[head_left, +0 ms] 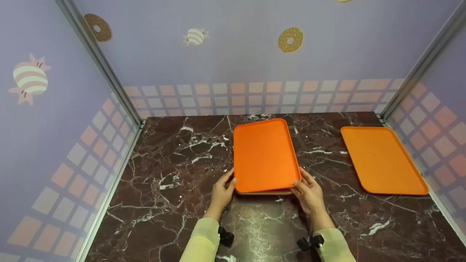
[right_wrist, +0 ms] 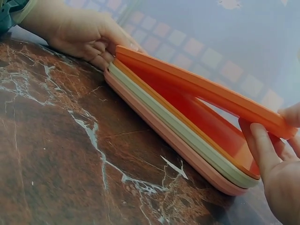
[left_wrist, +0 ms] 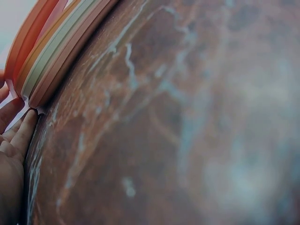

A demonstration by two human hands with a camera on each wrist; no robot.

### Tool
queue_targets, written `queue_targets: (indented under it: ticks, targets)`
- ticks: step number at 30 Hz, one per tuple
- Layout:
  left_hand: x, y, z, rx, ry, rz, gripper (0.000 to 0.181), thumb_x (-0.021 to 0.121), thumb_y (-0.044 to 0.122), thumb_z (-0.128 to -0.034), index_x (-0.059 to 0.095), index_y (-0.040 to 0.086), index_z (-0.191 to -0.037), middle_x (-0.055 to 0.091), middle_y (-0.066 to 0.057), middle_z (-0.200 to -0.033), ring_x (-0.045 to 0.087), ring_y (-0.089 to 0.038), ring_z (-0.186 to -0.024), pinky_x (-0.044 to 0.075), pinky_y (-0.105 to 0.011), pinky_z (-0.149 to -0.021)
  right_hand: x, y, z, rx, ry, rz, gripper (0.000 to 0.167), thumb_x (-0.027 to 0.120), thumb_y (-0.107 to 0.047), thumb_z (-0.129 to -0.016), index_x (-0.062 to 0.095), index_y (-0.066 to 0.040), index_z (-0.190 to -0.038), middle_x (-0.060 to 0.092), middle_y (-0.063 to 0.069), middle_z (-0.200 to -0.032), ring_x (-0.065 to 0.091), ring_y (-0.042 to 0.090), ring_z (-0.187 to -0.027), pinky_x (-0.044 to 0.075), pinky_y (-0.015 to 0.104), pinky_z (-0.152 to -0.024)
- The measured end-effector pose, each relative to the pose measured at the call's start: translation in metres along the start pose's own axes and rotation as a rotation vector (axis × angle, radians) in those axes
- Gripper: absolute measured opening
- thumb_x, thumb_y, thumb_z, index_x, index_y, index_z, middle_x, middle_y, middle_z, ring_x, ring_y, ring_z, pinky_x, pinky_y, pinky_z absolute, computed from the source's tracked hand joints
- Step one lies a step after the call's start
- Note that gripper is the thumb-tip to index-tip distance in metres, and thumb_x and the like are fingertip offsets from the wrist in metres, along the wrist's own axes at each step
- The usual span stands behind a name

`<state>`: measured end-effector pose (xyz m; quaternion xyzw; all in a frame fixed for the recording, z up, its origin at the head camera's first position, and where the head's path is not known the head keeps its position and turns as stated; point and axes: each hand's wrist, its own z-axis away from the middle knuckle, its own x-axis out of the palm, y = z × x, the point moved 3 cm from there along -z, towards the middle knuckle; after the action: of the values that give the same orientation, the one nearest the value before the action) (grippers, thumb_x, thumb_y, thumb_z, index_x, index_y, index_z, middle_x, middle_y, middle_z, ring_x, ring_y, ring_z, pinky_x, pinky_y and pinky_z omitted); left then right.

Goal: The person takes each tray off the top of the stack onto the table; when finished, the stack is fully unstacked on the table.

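Observation:
An orange tray (head_left: 265, 156) lies on top of a small stack, tilted so its near right corner is raised. Beneath it, the right wrist view shows a yellow-orange tray (right_wrist: 187, 123), a cream tray (right_wrist: 164, 115) and a pink tray (right_wrist: 159, 128) at the bottom. My right hand (head_left: 309, 193) pinches the raised corner, thumb above and fingers below the rim. My left hand (head_left: 221, 193) grips the near left corner, thumb over the top tray's rim and fingers along the stack's side. The left wrist view cuts off part of that hand.
A separate yellow-orange tray (head_left: 386, 160) lies flat at the right, close to the side wall. Dark veined marble covers the table (head_left: 164, 203). Patterned panels (head_left: 236, 65) enclose it at the back and both sides.

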<state>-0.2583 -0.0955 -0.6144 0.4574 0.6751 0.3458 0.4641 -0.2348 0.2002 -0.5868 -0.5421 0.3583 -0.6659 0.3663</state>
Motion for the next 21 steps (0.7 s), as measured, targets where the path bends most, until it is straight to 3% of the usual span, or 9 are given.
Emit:
queue_targets:
  ticks: [10,15,21]
  targets:
    - [-0.002,-0.006,0.001,0.022,-0.046,0.034,0.038,0.063,0.007,-0.1016,0.062,-0.007,-0.137,0.06,-0.023,-0.145,0.059,-0.04,-0.134,0.056,-0.042,-0.101,-0.01,-0.004,0.002,-0.039,-0.02,-0.048,0.064,0.054,0.013,-0.099,0.03,0.005,-0.158,0.07,-0.003,-0.116,0.072,0.011,-0.097,0.062,0.026,-0.081]
    - [-0.003,-0.004,0.001,0.041,-0.061,0.027,0.039,0.064,0.009,-0.1016,0.062,-0.008,-0.136,0.06,-0.025,-0.144,0.058,-0.042,-0.133,0.056,-0.042,-0.101,-0.015,-0.01,0.002,-0.038,-0.037,-0.048,0.065,0.055,0.011,-0.1,0.029,0.004,-0.159,0.07,-0.003,-0.118,0.072,0.011,-0.101,0.062,0.025,-0.085]
    - [-0.003,-0.001,0.001,0.022,-0.07,0.036,0.038,0.063,0.003,-0.1005,0.061,-0.01,-0.136,0.059,-0.026,-0.145,0.058,-0.043,-0.133,0.055,-0.043,-0.102,-0.026,-0.017,0.004,-0.053,-0.053,-0.091,0.061,0.053,0.011,-0.1,0.035,0.002,-0.157,0.071,-0.002,-0.12,0.072,0.012,-0.102,0.062,0.026,-0.085]
